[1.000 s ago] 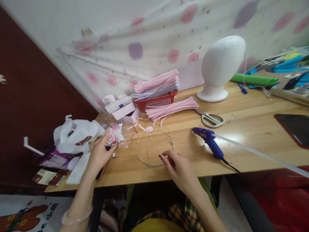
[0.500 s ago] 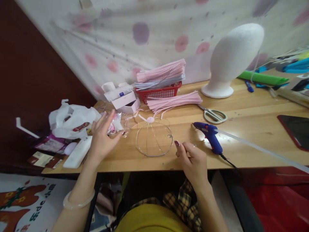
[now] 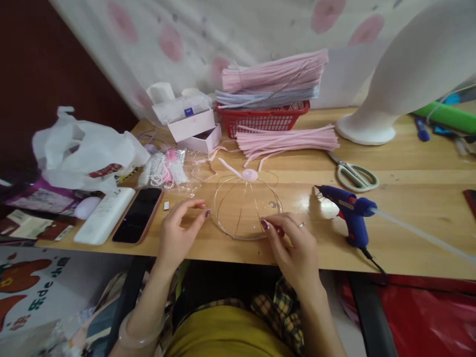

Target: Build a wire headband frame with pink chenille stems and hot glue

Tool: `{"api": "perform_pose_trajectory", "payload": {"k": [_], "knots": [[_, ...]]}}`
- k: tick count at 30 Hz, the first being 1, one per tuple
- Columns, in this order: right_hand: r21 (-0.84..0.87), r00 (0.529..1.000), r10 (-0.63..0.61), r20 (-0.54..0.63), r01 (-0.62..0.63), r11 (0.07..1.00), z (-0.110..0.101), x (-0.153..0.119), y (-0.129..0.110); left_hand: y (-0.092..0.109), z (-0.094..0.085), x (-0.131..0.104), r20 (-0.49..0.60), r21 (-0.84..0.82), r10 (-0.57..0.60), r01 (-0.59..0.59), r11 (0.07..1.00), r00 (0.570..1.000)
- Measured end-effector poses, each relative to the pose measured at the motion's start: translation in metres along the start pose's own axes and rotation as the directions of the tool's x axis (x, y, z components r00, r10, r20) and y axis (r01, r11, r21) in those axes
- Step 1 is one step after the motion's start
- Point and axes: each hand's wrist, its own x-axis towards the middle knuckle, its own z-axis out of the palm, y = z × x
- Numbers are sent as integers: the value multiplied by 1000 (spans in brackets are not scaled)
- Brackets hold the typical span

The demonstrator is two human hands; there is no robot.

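Observation:
A round wire frame [image 3: 235, 237] lies on the wooden table, with a pink disc [image 3: 249, 175] at its far edge. To the left of the ring is my left hand [image 3: 182, 230], its thumb and fingers apart with nothing between them. My right hand [image 3: 293, 238] is at the ring's lower right edge, fingers curled in a pinch; what they hold, if anything, is too small to make out. A blue glue gun [image 3: 347, 208] with a clear stick rests right of my right hand, and scissors [image 3: 357, 177] lie behind it.
Pink stems [image 3: 286, 141] lie before a red basket [image 3: 260, 121] of more stems. White boxes [image 3: 191, 124], a bag of beads [image 3: 169, 166], a phone [image 3: 138, 215] and a white plastic bag [image 3: 89, 148] are at left. A white foam head [image 3: 405, 74] stands at back right.
The view has moved closer to the table. My left hand has left the bead bag and come toward the ring, uncovering the phone. My right hand has moved left onto the ring's edge.

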Motion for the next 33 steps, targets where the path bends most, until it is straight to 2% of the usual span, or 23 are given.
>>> {"api": "perform_pose_trajectory", "payload": {"k": [3, 6, 9, 11, 14, 15, 17, 20, 23, 27, 33], "knots": [[-29, 999, -32, 22, 32, 999, 1, 2, 4, -2, 0, 3, 83, -5, 67, -66, 998, 994], [-24, 997, -72, 32, 72, 997, 2, 1, 5, 1, 6, 6, 93, -30, 156, -154, 988, 983], [-14, 992, -113, 56, 114, 993, 0, -2, 6, 3, 10, 8, 115, -88, 190, -181, 980, 975], [-24, 992, -122, -3, 122, 992, -4, -3, 8, 1, 9, 10, 150, -123, 164, -147, 982, 975], [-61, 983, -22, -183, 11, 998, -12, 3, 13, -5, 5, 15, 147, -62, 127, -119, 991, 981], [-83, 979, 10, -205, -27, 996, -16, 7, 15, -7, 4, 17, 156, -13, 131, -130, 991, 979], [-160, 989, 30, -148, -54, 986, -21, 14, 18, -13, 2, 22, 242, 75, 145, -168, 983, 959], [-276, 997, 63, 55, -46, 960, -22, 20, 23, -23, 3, 33, 447, 119, 138, -212, 970, 884], [-358, 975, 99, 200, -21, 933, -18, 20, 31, -31, 6, 44, 559, 128, 139, -251, 959, 818], [-470, 961, 92, 260, 43, 881, -11, 17, 43, -38, 8, 54, 608, 143, 159, -304, 942, 778], [-546, 961, 86, 264, 76, 835, -10, 17, 47, -41, 11, 62, 595, 174, 258, -436, 883, 761]]}}
